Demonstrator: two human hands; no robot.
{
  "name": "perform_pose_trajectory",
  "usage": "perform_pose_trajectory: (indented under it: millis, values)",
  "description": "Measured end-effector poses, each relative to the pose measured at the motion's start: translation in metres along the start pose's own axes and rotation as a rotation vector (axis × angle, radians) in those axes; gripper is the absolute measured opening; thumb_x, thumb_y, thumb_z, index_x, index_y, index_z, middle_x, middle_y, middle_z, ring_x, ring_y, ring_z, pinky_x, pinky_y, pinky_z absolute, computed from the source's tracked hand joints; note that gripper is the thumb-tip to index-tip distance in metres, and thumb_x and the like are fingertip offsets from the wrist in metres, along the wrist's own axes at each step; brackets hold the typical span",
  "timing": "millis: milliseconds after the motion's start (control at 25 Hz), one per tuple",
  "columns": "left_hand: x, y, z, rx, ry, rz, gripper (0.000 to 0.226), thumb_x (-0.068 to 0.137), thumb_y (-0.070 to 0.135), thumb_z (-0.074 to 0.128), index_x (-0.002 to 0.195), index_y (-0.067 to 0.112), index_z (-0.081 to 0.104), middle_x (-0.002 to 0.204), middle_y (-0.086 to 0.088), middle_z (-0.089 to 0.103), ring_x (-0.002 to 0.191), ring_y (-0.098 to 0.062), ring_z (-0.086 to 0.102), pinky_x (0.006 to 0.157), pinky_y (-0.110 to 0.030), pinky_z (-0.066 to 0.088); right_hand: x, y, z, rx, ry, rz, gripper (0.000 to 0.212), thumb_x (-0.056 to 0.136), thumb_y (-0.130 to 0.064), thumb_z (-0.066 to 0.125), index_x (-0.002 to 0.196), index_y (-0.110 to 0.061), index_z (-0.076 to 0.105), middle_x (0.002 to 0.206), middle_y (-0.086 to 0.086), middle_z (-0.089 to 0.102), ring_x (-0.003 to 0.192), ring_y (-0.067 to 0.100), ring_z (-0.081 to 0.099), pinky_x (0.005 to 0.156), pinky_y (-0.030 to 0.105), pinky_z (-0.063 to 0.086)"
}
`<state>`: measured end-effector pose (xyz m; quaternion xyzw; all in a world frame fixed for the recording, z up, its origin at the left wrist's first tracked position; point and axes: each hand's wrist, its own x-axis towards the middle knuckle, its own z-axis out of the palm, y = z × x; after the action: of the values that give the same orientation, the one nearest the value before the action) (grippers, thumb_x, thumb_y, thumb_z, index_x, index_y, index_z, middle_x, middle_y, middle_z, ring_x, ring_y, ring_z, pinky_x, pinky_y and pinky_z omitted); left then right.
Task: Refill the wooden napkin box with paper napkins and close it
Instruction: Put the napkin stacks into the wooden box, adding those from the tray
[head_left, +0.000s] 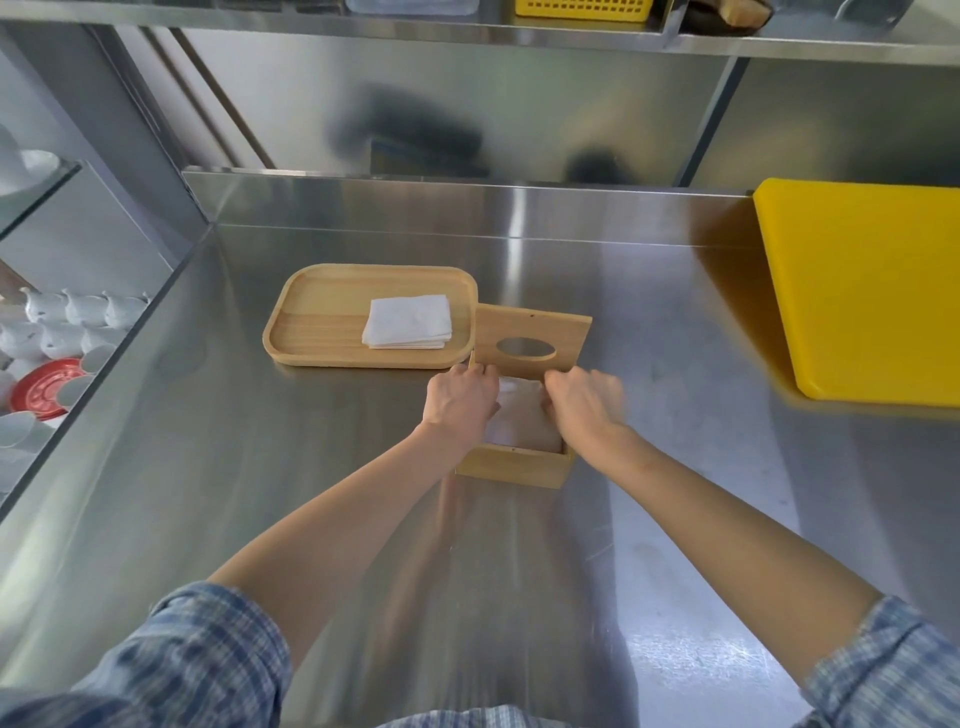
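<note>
1. Wooden napkin box (514, 465) sat mid-desk (260, 441), lid (532, 340) standing open at its far side.
2. My left hand (460, 402) and right hand (587, 405) were curled down over the napkins (519, 415) inside; exact grip unclear.
3. Spare napkin stack (408, 321) lay on the wooden tray (311, 322) just beyond, toward the left.
4. Yellow cutting board (862, 291) lay at the right edge.

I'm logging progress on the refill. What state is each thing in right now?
Napkin box: open, napkins inside.
Lid: swung up, tilted back.
Napkins in box: pressed between both hands.
Left hand: in the box, on the napkins.
Right hand: in the box, on the napkins.
Tray: holds a napkin stack.
</note>
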<state>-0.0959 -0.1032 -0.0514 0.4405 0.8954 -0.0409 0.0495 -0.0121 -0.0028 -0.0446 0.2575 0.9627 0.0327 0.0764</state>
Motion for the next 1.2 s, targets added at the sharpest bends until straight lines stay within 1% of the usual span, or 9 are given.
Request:
perform_pose_trajectory:
  millis: [160, 280, 440, 680, 800, 880, 1000, 1080, 1200]
  values:
    - [-0.008, -0.001, -0.006, -0.001, 0.077, 0.042, 0.029, 0.096, 0.023, 0.045, 0.121, 0.007, 0.046, 0.125, -0.006, 0.055, 0.116, -0.024, 0.053, 0.072, -0.031, 0.040, -0.014, 0.005, -0.009, 0.124, 0.101, 0.007, 0.025, 0.095, -0.017, 0.046, 0.118, -0.008, 0.051, 0.119, 0.010, 0.059, 0.101, 0.033, 0.061, 0.062, 0.031, 0.034]
    - [-0.006, 0.000, -0.010, 0.087, 0.087, 0.179, 0.028, 0.096, 0.021, 0.043, 0.120, 0.010, 0.051, 0.125, -0.006, 0.058, 0.118, -0.025, 0.052, 0.090, -0.033, 0.036, -0.021, 0.007, -0.012, 0.149, 0.138, -0.072, 0.027, 0.093, -0.012, 0.046, 0.119, -0.010, 0.053, 0.122, 0.006, 0.054, 0.111, 0.027, 0.054, 0.074, 0.036, 0.042]
    - [-0.002, 0.005, -0.006, 0.225, -0.132, 0.233, 0.033, 0.094, 0.029, 0.044, 0.118, 0.010, 0.056, 0.123, -0.005, 0.061, 0.120, -0.026, 0.051, 0.108, -0.039, 0.022, -0.017, -0.006, -0.001, 0.058, -0.044, -0.126, 0.027, 0.090, -0.007, 0.045, 0.115, -0.010, 0.056, 0.122, 0.006, 0.058, 0.119, 0.024, 0.049, 0.094, 0.035, 0.033]
    - [0.011, 0.004, -0.002, 0.353, -0.366, 0.227, 0.050, 0.097, 0.044, 0.028, 0.132, 0.012, 0.046, 0.140, -0.007, 0.047, 0.134, -0.025, 0.038, 0.115, -0.048, 0.007, 0.008, -0.007, 0.011, -0.125, -0.343, -0.115, 0.033, 0.093, -0.022, 0.045, 0.126, -0.020, 0.051, 0.137, 0.001, 0.050, 0.132, 0.016, 0.035, 0.108, 0.040, 0.023]
    - [0.016, 0.003, 0.000, 0.389, -0.443, 0.230, 0.055, 0.097, 0.047, 0.023, 0.139, 0.014, 0.039, 0.147, -0.008, 0.040, 0.139, -0.026, 0.030, 0.116, -0.050, 0.009, 0.017, -0.005, 0.013, -0.184, -0.492, -0.148, 0.038, 0.096, -0.027, 0.035, 0.133, -0.021, 0.043, 0.144, -0.001, 0.042, 0.137, 0.017, 0.024, 0.110, 0.045, 0.020]
    - [0.017, 0.001, 0.000, 0.384, -0.454, 0.225, 0.055, 0.098, 0.046, 0.022, 0.141, 0.014, 0.036, 0.148, -0.008, 0.038, 0.139, -0.027, 0.029, 0.115, -0.049, 0.012, 0.020, -0.004, 0.013, -0.186, -0.503, -0.152, 0.039, 0.096, -0.027, 0.034, 0.133, -0.020, 0.043, 0.143, -0.001, 0.042, 0.137, 0.017, 0.024, 0.111, 0.047, 0.018]
    - [0.012, 0.000, -0.002, 0.255, -0.369, 0.219, 0.047, 0.097, 0.041, 0.030, 0.130, 0.012, 0.048, 0.137, -0.007, 0.050, 0.131, -0.025, 0.040, 0.110, -0.043, 0.022, 0.014, -0.003, 0.008, -0.145, -0.432, -0.161, 0.034, 0.095, -0.027, 0.038, 0.125, -0.020, 0.052, 0.136, 0.000, 0.050, 0.135, 0.017, 0.031, 0.115, 0.049, 0.012]
    - [0.002, -0.001, -0.003, -0.002, -0.235, 0.181, 0.038, 0.096, 0.033, 0.036, 0.123, 0.012, 0.053, 0.131, -0.005, 0.057, 0.124, -0.025, 0.048, 0.102, -0.038, 0.032, 0.007, -0.004, 0.003, -0.020, -0.321, -0.166, 0.030, 0.094, -0.023, 0.041, 0.119, -0.019, 0.057, 0.129, 0.001, 0.057, 0.129, 0.018, 0.042, 0.115, 0.046, 0.012]
    - [-0.021, -0.007, -0.012, -0.384, -0.029, 0.060, 0.036, 0.095, 0.025, 0.041, 0.127, 0.017, 0.053, 0.131, -0.002, 0.059, 0.118, -0.026, 0.054, 0.092, -0.034, 0.041, -0.007, -0.004, -0.008, 0.212, -0.179, -0.152, 0.037, 0.094, -0.021, 0.044, 0.130, -0.020, 0.050, 0.133, 0.003, 0.057, 0.128, 0.022, 0.047, 0.112, 0.039, 0.024]
